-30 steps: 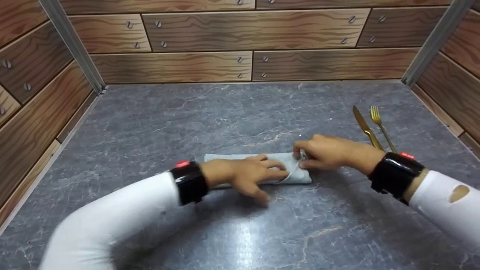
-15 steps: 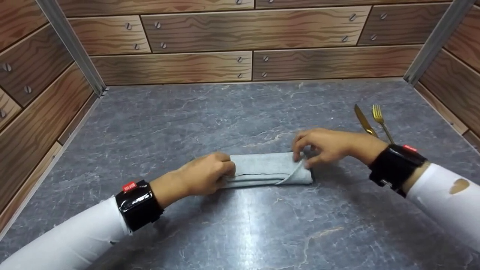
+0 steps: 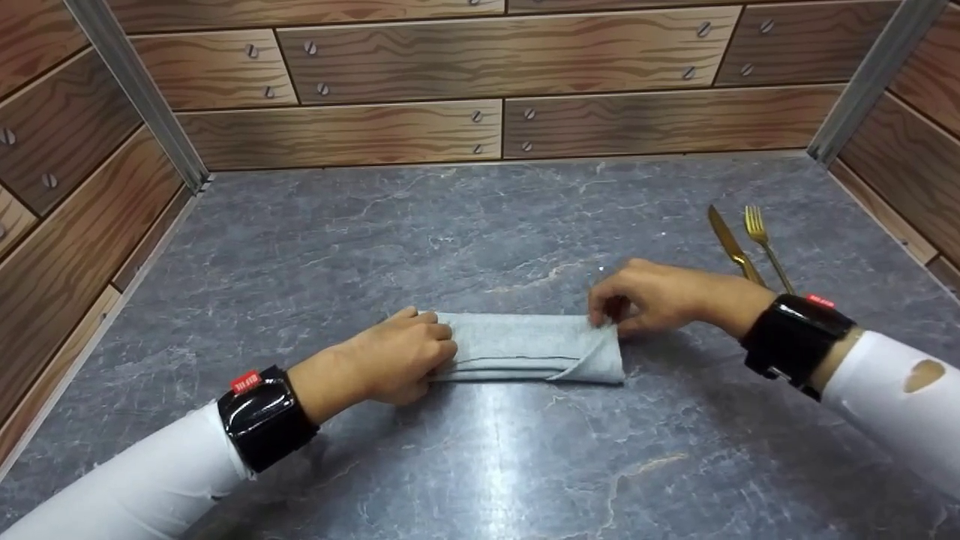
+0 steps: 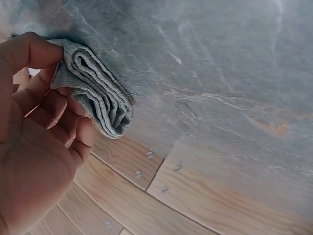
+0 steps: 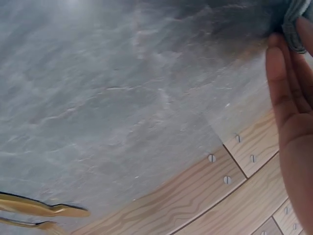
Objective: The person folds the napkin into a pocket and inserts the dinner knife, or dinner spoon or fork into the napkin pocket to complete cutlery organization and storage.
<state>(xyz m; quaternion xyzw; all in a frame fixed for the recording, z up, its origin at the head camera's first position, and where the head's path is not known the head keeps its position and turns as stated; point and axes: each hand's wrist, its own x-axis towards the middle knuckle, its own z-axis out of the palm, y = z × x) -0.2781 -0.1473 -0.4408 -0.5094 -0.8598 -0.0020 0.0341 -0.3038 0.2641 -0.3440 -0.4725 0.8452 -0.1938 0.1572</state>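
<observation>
A pale grey-green cloth napkin (image 3: pixel 517 337), folded into a long flat strip, lies on the grey marbled table. One corner of it crosses diagonally at the right end. My left hand (image 3: pixel 401 356) pinches the napkin's left end; in the left wrist view, thumb and fingers of that hand (image 4: pixel 44 112) grip the rolled, layered edge of the napkin (image 4: pixel 95 85). At the other end, my right hand (image 3: pixel 649 300) pinches the upper right corner with bent fingers. Only a bit of the napkin (image 5: pixel 294 34) shows between the fingers in the right wrist view.
A gold knife (image 3: pixel 727 240) and a gold fork (image 3: pixel 761 236) lie side by side at the right, behind my right wrist and partly hidden by it. Wood-patterned walls (image 3: pixel 390 135) border the table at the back and both sides.
My left hand has moved left from over the middle of the napkin and now pinches its left end. The right hand stays at the right end. The napkin has shifted slightly towards me.
</observation>
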